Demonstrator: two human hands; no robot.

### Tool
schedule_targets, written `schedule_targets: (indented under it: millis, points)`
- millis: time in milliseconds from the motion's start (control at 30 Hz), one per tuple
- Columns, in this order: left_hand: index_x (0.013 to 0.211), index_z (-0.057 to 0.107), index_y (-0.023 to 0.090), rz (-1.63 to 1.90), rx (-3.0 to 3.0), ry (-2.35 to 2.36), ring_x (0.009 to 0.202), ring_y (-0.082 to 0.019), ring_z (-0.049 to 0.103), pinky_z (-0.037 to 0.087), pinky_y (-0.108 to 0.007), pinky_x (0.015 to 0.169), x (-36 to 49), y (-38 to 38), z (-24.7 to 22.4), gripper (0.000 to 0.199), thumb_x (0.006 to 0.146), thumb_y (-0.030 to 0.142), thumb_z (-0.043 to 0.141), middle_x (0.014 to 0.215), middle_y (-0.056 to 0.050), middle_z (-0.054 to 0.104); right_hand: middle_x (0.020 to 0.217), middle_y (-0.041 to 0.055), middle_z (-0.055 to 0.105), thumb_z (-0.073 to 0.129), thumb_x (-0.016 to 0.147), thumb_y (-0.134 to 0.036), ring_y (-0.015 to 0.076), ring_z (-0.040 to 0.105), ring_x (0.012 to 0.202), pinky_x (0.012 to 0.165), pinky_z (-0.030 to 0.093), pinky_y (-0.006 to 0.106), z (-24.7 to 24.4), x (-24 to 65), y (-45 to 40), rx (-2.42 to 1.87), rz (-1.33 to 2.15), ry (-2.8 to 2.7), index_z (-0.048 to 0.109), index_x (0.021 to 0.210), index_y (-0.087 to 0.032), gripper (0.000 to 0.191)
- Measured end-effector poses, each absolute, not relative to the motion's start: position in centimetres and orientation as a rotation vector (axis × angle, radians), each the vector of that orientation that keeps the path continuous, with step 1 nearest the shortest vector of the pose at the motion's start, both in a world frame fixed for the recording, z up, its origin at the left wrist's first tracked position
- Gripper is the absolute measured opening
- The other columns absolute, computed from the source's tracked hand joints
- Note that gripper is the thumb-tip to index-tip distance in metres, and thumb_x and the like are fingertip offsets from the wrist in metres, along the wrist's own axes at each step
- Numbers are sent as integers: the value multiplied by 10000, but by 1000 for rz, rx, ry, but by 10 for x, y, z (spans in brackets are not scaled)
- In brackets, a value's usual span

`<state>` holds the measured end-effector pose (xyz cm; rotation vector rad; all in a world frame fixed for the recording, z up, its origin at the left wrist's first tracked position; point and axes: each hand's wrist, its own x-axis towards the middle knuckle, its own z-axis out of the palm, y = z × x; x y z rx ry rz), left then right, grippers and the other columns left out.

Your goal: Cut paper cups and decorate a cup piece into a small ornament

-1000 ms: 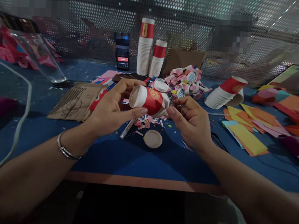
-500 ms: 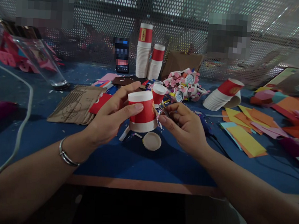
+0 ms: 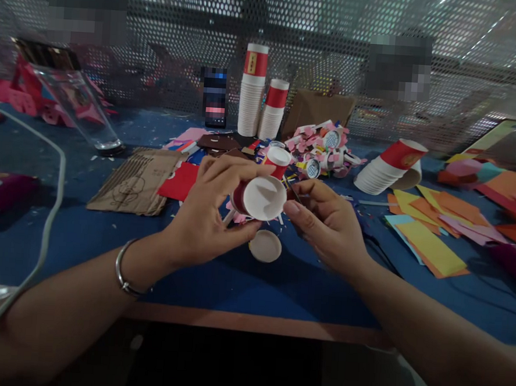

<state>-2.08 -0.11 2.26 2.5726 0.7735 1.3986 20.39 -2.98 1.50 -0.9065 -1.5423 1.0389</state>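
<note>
My left hand (image 3: 211, 205) is closed round a red and white paper cup (image 3: 265, 198), fingers over the top and thumb beneath. The cup is tipped so that a white round end with grey shadows faces me. Close to its right edge, my right hand (image 3: 326, 220) pinches a thin dark metal tool (image 3: 293, 190); the fingers hide most of it, and its kind cannot be made out. Below the held cup a round whitish cup piece (image 3: 265, 246) lies on the blue table. Another red and white cup (image 3: 278, 159) stands just behind.
Stacked paper cups (image 3: 251, 105) and a phone (image 3: 216, 100) stand at the back. Near them lies a heap of pink and white cut pieces (image 3: 326, 147). Flattened brown paper (image 3: 134, 182) is left, coloured paper sheets (image 3: 434, 239) right. A white cable (image 3: 54, 204) crosses the left side.
My left hand has turned the cup from upright to tipped, bringing its white round end toward me. The right hand stays close beside it with the tool.
</note>
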Motion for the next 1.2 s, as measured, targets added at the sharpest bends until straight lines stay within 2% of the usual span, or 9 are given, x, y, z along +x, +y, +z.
schedule_targets:
  millis: [200,433,567,700,800,900,1000,1100,1200]
  points:
    - [1294,613,272,1562,2832,724,1164,-235,712,500,-421,1000,-16,-10,24,459,895,65,706,1295,-38,765,748,-48,559,900,825,-386,90,487,611,540,373,247,21,199,-33,-864,1017,-1543,617,891,-217,336]
    - [1302,602,287,1620,2823,688,1220,-256,682,542,-446,1066,-22,-5,18,490,896,46,735,1358,-73,701,715,-48,550,902,816,-489,116,480,556,466,320,252,21,199,-32,-896,1058,-1416,580,1140,-267,508]
    - [1305,596,270,1573,2810,651,1283,-250,656,531,-447,1116,-23,-2,16,511,893,-15,700,1375,-86,670,670,-60,506,852,875,-499,107,406,499,436,273,252,22,201,-30,-906,1016,-1371,580,1235,-281,501]
    - [1296,618,282,1560,2751,650,1288,-248,641,540,-434,1097,-24,-1,13,518,887,-24,704,1367,-79,658,624,-84,440,836,899,-487,84,320,462,418,237,244,18,205,-27,-950,1004,-1329,602,1135,-272,396]
    - [1334,623,309,1482,2439,677,1264,-293,636,580,-461,1024,-21,-3,10,528,875,99,779,1391,-81,634,622,-76,433,808,926,-487,77,308,466,416,218,244,15,207,-25,-964,966,-1328,602,974,-254,315]
    - [1449,553,291,1229,1831,668,1147,-289,669,625,-401,854,-16,-4,12,703,824,269,873,1441,-108,607,666,-59,485,798,933,-474,78,331,488,430,244,250,15,209,-23,-971,885,-1366,610,932,-246,296]
    - [1425,587,217,974,1338,621,1066,-242,696,612,-358,864,-11,-3,18,646,853,355,853,1329,-117,680,682,-53,505,797,928,-462,83,359,508,452,274,260,18,210,-23,-1007,805,-1441,618,912,-238,287]
    - [1245,714,162,927,1136,617,911,-179,707,597,-306,822,-7,-1,20,439,865,341,844,1117,-88,738,648,-65,464,811,908,-446,93,376,523,478,293,269,20,210,-22,-1064,716,-1516,599,865,-236,302]
    - [1232,748,170,999,1090,651,902,-162,709,598,-283,817,-4,2,17,439,816,246,866,1104,-75,763,636,-67,457,797,915,-407,103,396,542,515,327,280,21,208,-23,-1091,620,-1580,592,854,-234,275]
